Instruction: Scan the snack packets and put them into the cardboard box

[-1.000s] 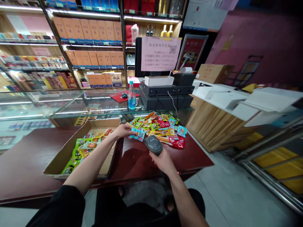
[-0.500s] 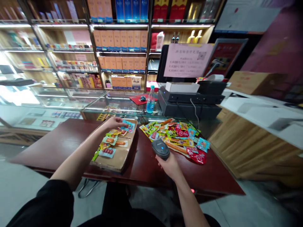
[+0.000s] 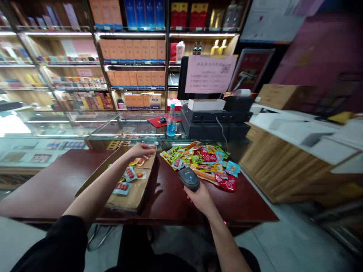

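My right hand [image 3: 199,195] grips a dark handheld barcode scanner [image 3: 188,178] above the dark red table [image 3: 56,181], just in front of a heap of colourful snack packets [image 3: 200,160]. My left hand [image 3: 141,150] reaches over the far end of a shallow cardboard box [image 3: 136,192], palm down, fingers spread, with no packet visible in it. Several snack packets [image 3: 126,179] lie inside the box below that hand.
A glass display counter [image 3: 124,128] runs behind the table with a blue bottle [image 3: 171,121] and a red mouse pad. A cash register [image 3: 215,117] with a pink paper notice stands at right. A wooden counter [image 3: 283,166] stands further right; stocked shelves fill the back wall.
My left hand carried a blue packet from the heap over to the box and no longer shows it. The scanner hand stayed roughly in place; the view shifted.
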Tool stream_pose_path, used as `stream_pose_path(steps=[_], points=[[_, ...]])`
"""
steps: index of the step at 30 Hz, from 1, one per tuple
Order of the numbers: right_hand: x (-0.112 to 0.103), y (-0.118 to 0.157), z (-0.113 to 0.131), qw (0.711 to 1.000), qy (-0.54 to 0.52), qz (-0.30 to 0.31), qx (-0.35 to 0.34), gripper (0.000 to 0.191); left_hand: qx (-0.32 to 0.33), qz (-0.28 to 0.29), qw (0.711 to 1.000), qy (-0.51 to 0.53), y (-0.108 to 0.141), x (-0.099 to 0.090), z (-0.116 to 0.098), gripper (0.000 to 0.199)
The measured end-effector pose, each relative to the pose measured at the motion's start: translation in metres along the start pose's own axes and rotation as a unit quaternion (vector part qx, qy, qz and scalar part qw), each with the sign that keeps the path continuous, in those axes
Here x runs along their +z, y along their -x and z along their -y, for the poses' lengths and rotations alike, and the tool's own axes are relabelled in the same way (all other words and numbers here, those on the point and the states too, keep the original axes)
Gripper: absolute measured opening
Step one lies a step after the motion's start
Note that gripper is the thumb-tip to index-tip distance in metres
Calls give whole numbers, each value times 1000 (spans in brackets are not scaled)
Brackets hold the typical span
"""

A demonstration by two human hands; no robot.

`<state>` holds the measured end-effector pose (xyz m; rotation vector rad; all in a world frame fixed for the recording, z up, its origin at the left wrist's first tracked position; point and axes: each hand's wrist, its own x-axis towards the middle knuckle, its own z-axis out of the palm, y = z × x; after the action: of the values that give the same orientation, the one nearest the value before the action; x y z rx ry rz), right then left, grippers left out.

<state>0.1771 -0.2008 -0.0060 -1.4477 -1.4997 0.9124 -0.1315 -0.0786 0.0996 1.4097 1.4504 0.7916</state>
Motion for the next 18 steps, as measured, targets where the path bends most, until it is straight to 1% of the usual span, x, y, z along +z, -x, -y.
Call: stream_pose_path(steps=[3, 7, 10, 13, 15, 17, 18], points=[[-16, 7, -6, 999, -7, -30, 20, 23, 4, 60, 998, -16, -34, 58, -15, 58], [-40, 18, -13, 997, -16, -67, 28, 24, -5, 121, 992, -28, -72, 134, -34, 45], [-57, 25, -17, 995, -9, -95, 42, 24, 15, 164, 985, -55, -89, 181, -45, 38], [-72, 31, -21, 991, -4, -119, 61, 26, 56, 192, 974, -110, -99, 221, -52, 35], [-79, 34, -23, 989, 0, -129, 74, 26, 109, 184, 960, -179, -105, 245, -55, 32], [-85, 37, -25, 987, 3, -137, 82, 27, 161, 146, 942, -256, -110, 267, -56, 30], [-88, 39, -26, 987, 3, -140, 84, 26, 173, 120, 934, -290, -112, 276, -56, 30]])
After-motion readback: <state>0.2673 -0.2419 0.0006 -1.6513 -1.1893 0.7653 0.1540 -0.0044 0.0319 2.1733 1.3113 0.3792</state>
